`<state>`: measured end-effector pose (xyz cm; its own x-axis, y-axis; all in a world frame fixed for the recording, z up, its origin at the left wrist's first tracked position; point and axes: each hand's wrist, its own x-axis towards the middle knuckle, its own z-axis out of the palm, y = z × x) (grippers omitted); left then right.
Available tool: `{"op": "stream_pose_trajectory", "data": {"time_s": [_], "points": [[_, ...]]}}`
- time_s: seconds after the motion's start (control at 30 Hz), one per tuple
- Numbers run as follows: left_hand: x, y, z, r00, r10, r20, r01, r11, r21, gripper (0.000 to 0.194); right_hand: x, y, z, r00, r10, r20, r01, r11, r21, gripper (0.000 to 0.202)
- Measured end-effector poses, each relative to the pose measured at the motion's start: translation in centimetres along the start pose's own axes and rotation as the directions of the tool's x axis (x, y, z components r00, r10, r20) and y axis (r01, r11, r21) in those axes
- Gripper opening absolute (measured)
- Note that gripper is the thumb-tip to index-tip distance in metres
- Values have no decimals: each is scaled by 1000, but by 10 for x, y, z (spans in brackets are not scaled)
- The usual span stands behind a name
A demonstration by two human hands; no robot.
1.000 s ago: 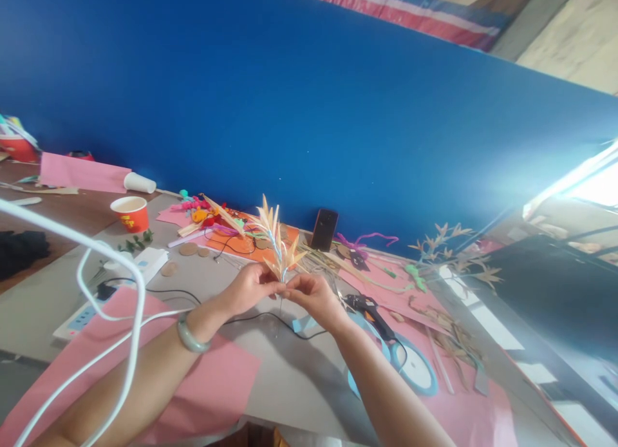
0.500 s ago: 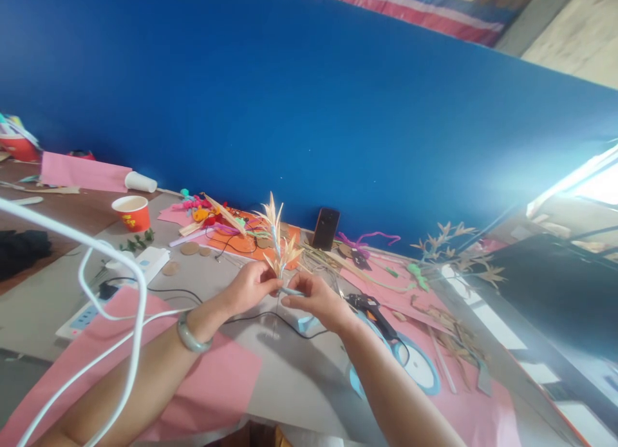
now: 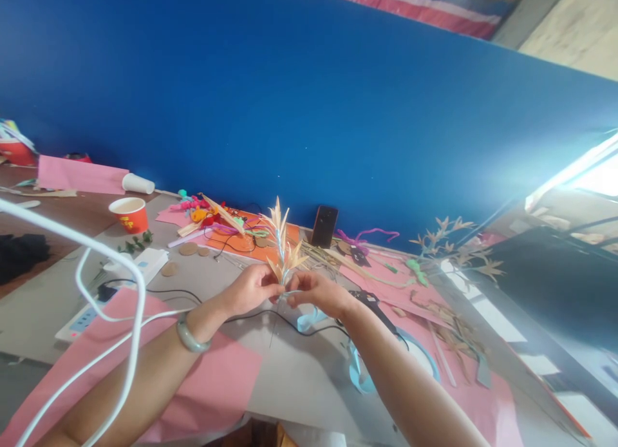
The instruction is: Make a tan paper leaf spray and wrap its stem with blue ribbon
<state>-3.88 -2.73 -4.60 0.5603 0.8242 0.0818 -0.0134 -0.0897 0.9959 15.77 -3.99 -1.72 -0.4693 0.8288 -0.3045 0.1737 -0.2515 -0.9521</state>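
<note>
A spray of pale tan pointed leaves or petals [image 3: 288,259] stands upright over the table, its stem wrapped in light blue. My left hand [image 3: 250,287] is closed, pinching this stem just under the lowest leaves. A thin wire [image 3: 273,328] runs down from below the fingers. Right beside it, my right hand [image 3: 319,292] pinches a light blue tape [image 3: 292,294] against the stem. From there a loose length of tape [image 3: 311,319] hangs toward a roll of the same blue tape [image 3: 429,360], partly covered by my right forearm.
A black glue gun [image 3: 379,308] lies beyond my right forearm. A phone [image 3: 324,227] leans on the blue partition [image 3: 309,99]. A red paper cup [image 3: 130,216] and a power strip [image 3: 80,318] stand left. White cable [image 3: 138,318] loops across the front left. Another tan spray [image 3: 441,237] is at right.
The spray has tilted slightly and shifted a little right. My right hand has turned and moved closer to the stem, bringing the tape round it. More loose blue tape shows below.
</note>
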Motion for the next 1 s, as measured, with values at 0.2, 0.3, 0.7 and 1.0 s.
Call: {"op": "stream_pose_trajectory", "data": {"time_s": [0.2, 0.3, 0.7, 1.0], "points": [[1, -3, -2, 1000, 4, 13, -5, 998, 66, 10, 3, -2, 1, 998, 19, 54, -25, 993, 114, 36], [1, -5, -2, 999, 15, 36, -18, 998, 60, 12, 4, -2, 0, 996, 75, 42, -80, 989, 122, 34], [-2, 6, 2, 998, -11, 64, 13, 1000, -25, 24, -2, -2, -3, 996, 77, 55, -76, 997, -17, 36], [2, -4, 0, 999, 8, 36, -7, 1000, -25, 30, -10, 5, 15, 928, -301, -221, 175, 873, -456, 15]]}}
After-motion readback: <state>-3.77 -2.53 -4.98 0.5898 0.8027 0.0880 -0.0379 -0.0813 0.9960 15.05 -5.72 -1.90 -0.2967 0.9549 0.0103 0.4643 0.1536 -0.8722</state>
